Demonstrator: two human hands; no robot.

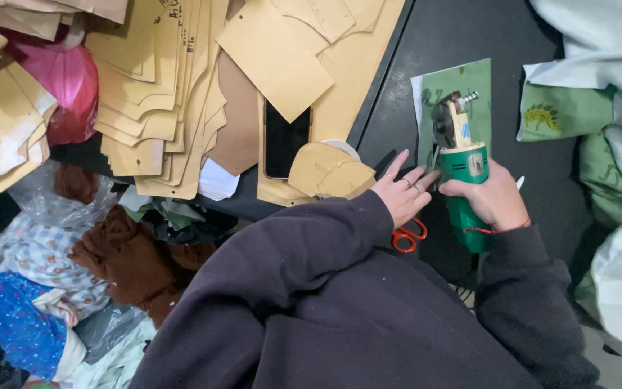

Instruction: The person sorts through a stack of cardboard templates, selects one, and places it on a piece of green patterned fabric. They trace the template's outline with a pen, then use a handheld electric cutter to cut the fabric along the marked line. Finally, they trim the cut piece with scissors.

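On the dark cutting table (455, 36) we work amid hanging tan card patterns (160, 86) and heaped cloth; our right hand (494, 198) is closed round the green electric fabric cutter (463, 169), which stands on the stack of green fabric (462, 83), while our left hand (401, 193) lies open, fingers flat beside the blade; we judge it best to keep those fingertips clear and feed slowly. A folded green piece with a yellow dinosaur print (545, 115) lies to the right; orange-handled scissors (406, 236) sit under the left wrist; a black phone (286, 140) rests among the patterns.
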